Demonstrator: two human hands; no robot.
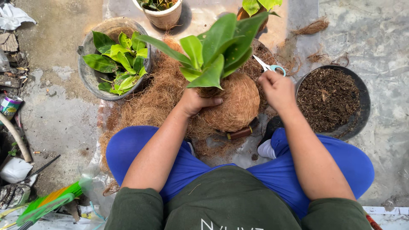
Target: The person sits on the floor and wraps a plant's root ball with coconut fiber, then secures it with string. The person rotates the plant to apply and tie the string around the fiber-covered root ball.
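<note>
- One fibre-wrapped plant ball (pixel 233 106) sits above the lap, looking soft, crumbly, fairly heavy; best cupped low, off the leaves.
- Left hand (pixel 197 102) grips its upper side.
- Right hand (pixel 277 88) closes on scissors (pixel 269 67).
- Soil tub (pixel 357 123) sits just right.

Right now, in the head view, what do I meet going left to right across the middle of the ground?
Grey bucket of green leafy cuttings → left hand → round brown coir-wrapped plant ball → right hand with the blue-handled scissors → black bowl of dark soil.
</note>
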